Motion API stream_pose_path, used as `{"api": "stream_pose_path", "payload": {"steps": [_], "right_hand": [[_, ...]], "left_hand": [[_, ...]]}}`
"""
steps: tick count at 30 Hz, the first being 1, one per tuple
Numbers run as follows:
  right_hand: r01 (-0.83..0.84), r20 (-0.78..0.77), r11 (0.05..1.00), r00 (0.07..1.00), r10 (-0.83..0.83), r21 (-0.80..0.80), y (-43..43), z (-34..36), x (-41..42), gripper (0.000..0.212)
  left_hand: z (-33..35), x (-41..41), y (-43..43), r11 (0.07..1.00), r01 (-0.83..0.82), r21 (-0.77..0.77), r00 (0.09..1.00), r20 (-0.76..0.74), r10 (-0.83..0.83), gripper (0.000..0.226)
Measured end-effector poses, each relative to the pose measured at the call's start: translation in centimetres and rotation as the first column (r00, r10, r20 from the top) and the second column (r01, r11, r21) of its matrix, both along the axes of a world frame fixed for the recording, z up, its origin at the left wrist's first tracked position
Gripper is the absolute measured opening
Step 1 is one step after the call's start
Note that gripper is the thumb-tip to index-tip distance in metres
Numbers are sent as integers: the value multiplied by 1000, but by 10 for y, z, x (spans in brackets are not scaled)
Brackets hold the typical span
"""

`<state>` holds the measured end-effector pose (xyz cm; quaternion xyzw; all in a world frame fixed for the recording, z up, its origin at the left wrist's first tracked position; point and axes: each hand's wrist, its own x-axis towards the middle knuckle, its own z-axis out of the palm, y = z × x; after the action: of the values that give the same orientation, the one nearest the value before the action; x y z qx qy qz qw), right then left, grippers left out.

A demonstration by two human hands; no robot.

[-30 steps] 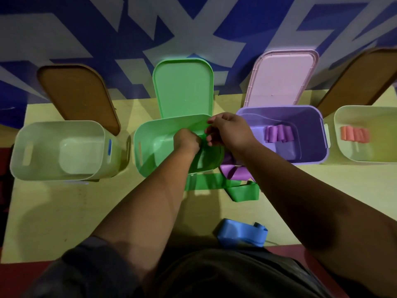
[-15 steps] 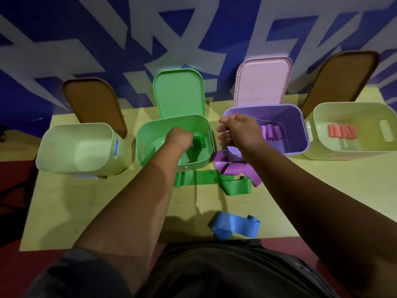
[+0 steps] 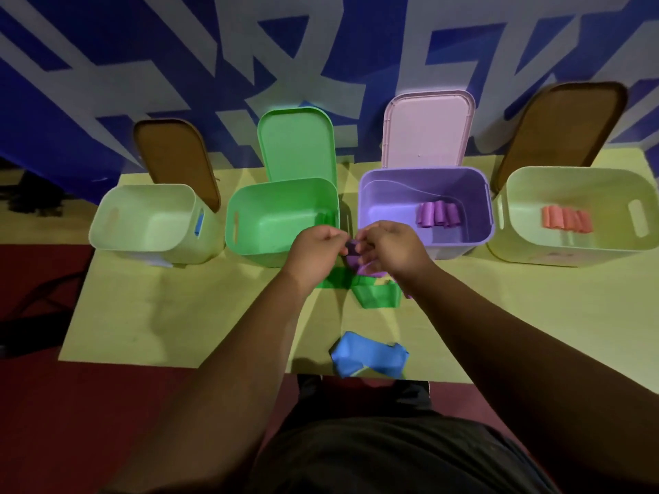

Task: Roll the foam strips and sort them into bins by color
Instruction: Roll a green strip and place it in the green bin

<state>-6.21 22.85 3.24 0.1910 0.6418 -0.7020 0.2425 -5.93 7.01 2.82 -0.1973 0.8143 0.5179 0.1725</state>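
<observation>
Left hand [image 3: 315,249] and right hand [image 3: 390,249] meet near the gap between green bin [image 3: 249,208] and purple bin [image 3: 479,194], curled fingers [image 3: 365,244] pinching a purple strip [image 3: 353,257]; a green strip [image 3: 374,295] lies beneath on the tabletop [image 3: 178,315], a blue strip [image 3: 367,358] at its near edge

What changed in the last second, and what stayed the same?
The left hand left the green roll in the green bin and drew back; with the right hand it now pinches the purple strip. The green strip, blue strip, purple rolls and orange rolls stayed put.
</observation>
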Motion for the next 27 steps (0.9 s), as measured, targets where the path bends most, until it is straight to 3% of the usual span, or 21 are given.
{"api": "stream_pose_path", "payload": {"steps": [6, 10, 15, 19, 24, 27], "right_hand": [[-57, 15, 996, 998, 56, 73, 22, -23, 14, 21], [-92, -45, 984, 994, 100, 155, 39, -43, 21, 24], [-181, -79, 932, 973, 216, 313, 51, -70, 23, 20], [-337, -111, 780, 883, 456, 528, 61, -99, 29, 18], [-461, -111, 645, 756, 645, 610, 70, -126, 41, 41], [-590, 26, 422, 602, 798, 688, 65, -117, 43, 45]], "left_hand": [[-36, 30, 22, 996, 91, 18, 986, 138, -92, 23], [-68, 43, 32, 977, 175, -125, 975, 162, -153, 28], [-87, 54, 42, 878, 361, -315, 930, 189, -315, 45], [-105, 61, 44, 811, 426, -402, 904, 229, -362, 55], [-107, 69, 43, 765, 444, -466, 896, 243, -372, 47], [-103, 71, 38, 765, 427, -482, 904, 243, -352, 29]]}}
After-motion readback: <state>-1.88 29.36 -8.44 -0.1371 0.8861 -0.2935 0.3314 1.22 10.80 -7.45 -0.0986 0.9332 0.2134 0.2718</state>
